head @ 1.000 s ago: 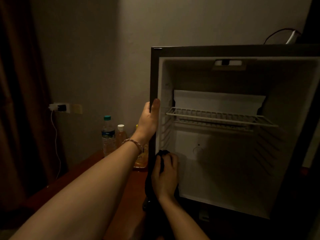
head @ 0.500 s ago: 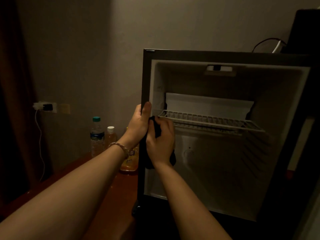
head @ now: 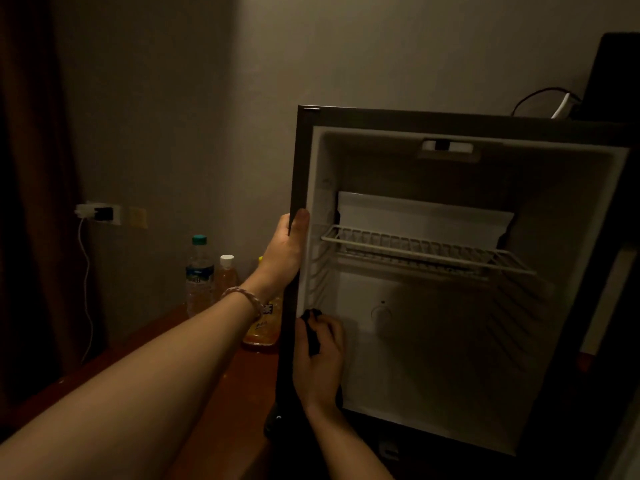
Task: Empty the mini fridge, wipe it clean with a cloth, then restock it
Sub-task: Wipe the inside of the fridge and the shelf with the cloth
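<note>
Item 1, right hand: I see it curled round a dark cloth, pressing the cloth against the lower left inside edge of the fridge. Risk: the cloth is bunched small, so I judge a stroke could slip off the edge and knuckles meet the frame.

Item 2, left hand: wrapped over the fridge's left front edge, thumb on the face, steadying the cabinet. A braided bracelet sits on that wrist. Risk: hard wiping with a loose hold might shift the cabinet on the wooden table.

Item 3, wire shelf: mounted mid-height, bare; interior holds nothing I can see. Risk: an upward stroke could knock it off its rails.

Item 4, bottles: a clear one, a smaller orange one, and a squat one partly behind the left forearm, standing just beside the fridge's left wall. Risk: an elbow swing might topple them.

Item 5, charger: plugged in the wall, well apart.
</note>
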